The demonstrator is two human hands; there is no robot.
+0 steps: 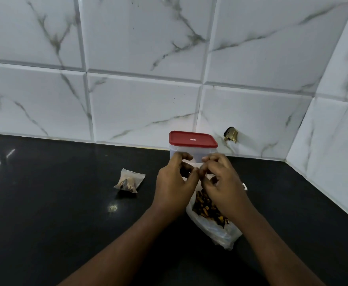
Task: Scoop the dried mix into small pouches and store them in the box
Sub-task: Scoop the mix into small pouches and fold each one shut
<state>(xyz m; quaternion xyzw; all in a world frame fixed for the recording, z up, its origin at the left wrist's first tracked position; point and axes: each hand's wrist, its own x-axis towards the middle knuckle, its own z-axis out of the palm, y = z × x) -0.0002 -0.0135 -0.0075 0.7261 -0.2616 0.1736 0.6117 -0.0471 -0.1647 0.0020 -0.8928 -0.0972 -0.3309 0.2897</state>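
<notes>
My left hand (174, 182) and my right hand (220, 180) meet in front of the box, thumbs and fingertips pinching the top edge of a small clear pouch (198, 164) between them; most of the pouch is hidden by my fingers. Just behind stands the clear plastic box (198, 154) with its red lid (192, 139) on. Under my right wrist lies an open clear bag of brown dried mix (208, 209). A filled small pouch (129, 181) lies on the counter to the left.
The black counter (55, 193) runs to white marble-look wall tiles behind and at the right. A hole with a brass fitting (230, 134) sits in the tile right of the box. A small white object (245, 186) peeks out beside my right hand.
</notes>
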